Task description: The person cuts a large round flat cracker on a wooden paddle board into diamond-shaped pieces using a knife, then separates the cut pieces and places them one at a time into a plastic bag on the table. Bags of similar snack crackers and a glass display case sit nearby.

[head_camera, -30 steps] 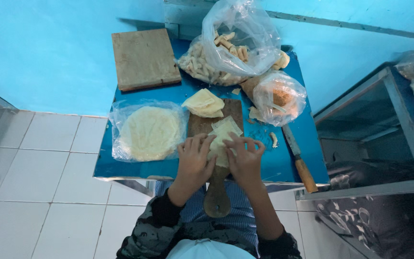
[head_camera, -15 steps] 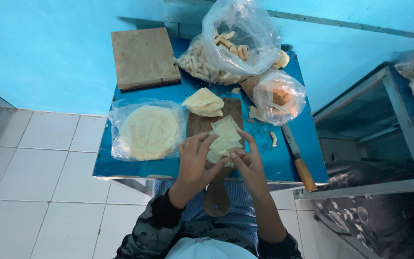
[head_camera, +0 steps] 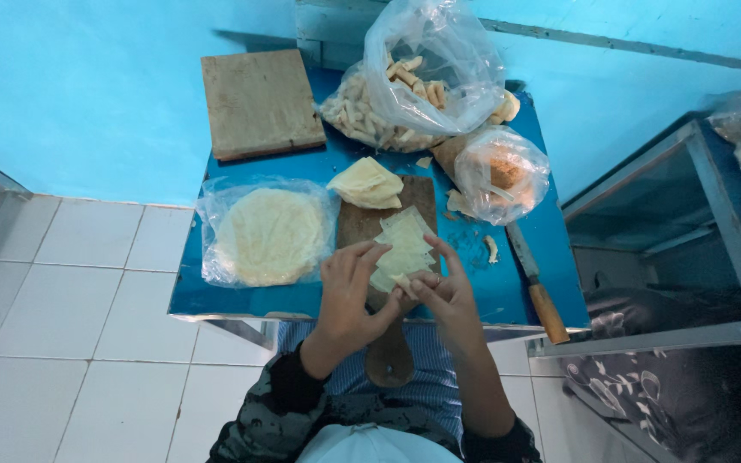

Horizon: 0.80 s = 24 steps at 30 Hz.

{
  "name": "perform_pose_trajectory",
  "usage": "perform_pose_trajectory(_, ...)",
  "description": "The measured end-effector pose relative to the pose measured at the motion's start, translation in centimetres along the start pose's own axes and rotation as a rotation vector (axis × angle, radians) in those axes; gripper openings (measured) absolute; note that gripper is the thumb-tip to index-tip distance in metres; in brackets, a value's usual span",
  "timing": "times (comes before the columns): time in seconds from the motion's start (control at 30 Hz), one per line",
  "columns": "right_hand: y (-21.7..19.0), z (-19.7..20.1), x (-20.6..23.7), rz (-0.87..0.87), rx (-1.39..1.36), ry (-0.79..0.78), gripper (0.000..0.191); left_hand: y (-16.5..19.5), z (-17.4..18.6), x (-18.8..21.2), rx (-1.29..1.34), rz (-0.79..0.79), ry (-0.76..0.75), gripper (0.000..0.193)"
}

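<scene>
Nearest the camera, the left hand (head_camera: pixel 349 296) and right hand (head_camera: pixel 446 291) meet over a pale dough sheet (head_camera: pixel 403 249), fingers of both pinched on its near corner, seemingly at the start of folding or rolling it. The sheet lies on a paddle-shaped wooden board (head_camera: pixel 360 227) whose handle hangs off the near edge of the blue counter (head_camera: pixel 259 296). Finishing the fold likely calls for both thumbs tucking the edge inward while the fingers keep the thin sheet from tearing. A folded dough stack (head_camera: pixel 369 183) sits further up the board; a bagged round of dough (head_camera: pixel 269 233) lies left, a knife (head_camera: pixel 535 283) right. Beyond are a square wooden board (head_camera: pixel 259 101) and bags of finished pieces (head_camera: pixel 405 103).
</scene>
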State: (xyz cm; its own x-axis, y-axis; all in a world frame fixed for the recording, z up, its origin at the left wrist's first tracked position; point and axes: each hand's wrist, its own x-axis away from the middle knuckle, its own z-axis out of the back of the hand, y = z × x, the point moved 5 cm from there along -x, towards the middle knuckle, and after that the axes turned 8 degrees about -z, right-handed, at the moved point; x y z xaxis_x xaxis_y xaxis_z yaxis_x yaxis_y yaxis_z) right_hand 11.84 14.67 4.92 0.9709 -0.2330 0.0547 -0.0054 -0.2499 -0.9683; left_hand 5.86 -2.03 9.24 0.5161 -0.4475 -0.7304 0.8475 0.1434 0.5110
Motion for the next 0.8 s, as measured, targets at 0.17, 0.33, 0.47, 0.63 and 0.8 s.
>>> perform_pose_trajectory(0.17, -2.3, 0.6, -0.5, 0.153, 0.092, 0.158, 0.074, -0.5, 0.3, 0.5, -0.014, 0.012, 0.028, 0.065)
perform_pose_trajectory(0.33, -9.6, 0.6, 0.1, 1.044, 0.398, 0.521, 0.061, -1.3, 0.2, 1.0, -0.025, 0.036, 0.02, 0.06)
perform_pose_trajectory(0.47, -16.1, 0.9, -6.6, 1.277, 0.838, 0.676, 0.055, -1.7, -0.3, 1.4, -0.04, 0.055, 0.014, 0.058)
perform_pose_trajectory(0.63, -17.0, 3.6, -11.5, 0.848, 0.987, 0.621, 0.055, -2.2, -0.6, 2.0, -0.073, 0.056, 0.005, 0.055)
perform_pose_trajectory(0.8, -12.5, 9.0, -8.9, 0.536, 1.223, 0.876, 0.041, -2.9, -1.2, 2.6, -0.239, 0.093, -0.03, 0.049)
